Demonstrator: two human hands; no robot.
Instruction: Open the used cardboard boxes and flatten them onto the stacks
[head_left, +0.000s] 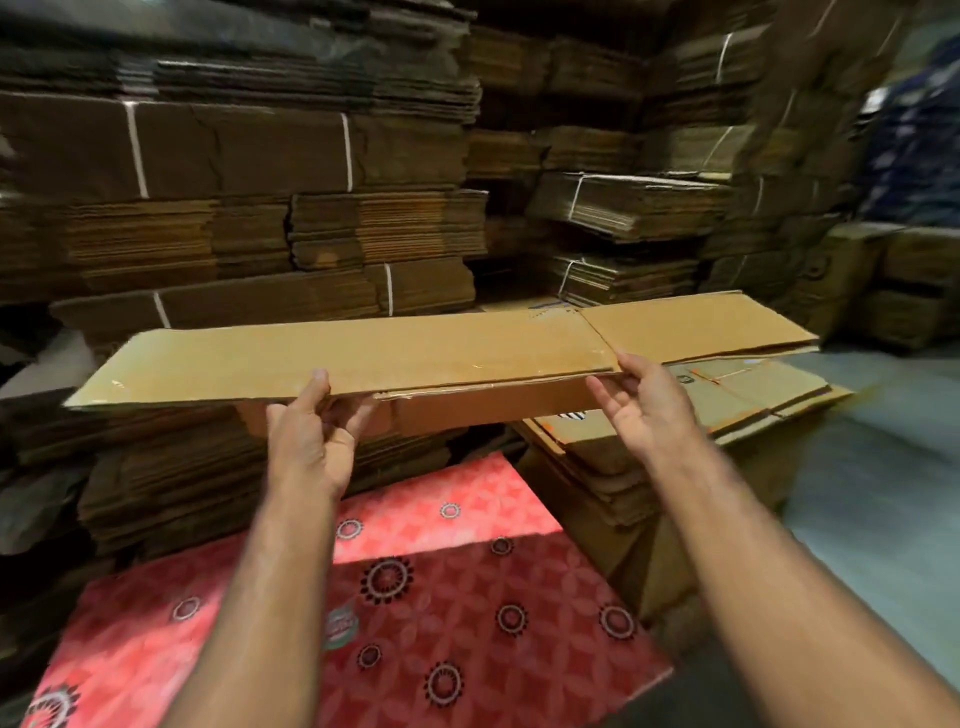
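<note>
- Mat (441, 597), red with dark round patterns, lies nearest you, below your forearms and in front of the low pile.
- Your left hand (311, 436) holds the near edge of the flattened box (363, 353): thumb on top, fingers curled underneath.
- Your right hand (649, 410) grips the same near edge further right, thumb over the top face at the crease, fingers below it.
- That box is already collapsed to a long flat sheet and hangs level in the air, above the far end of the mat and up-left of the low pile (727, 400). So for this box the opening and flattening look done; laying it down is what remains.
- The low pile, right of the mat, already carries several flattened boxes with printed faces up. It looks like the likely place for this one, though you could choose another.
- Behind the held box rise the tied stacks (260, 156), bundled with white string, wall-high.
- No unopened box shows clearly here, so I cannot tell how many are left for you.
</note>
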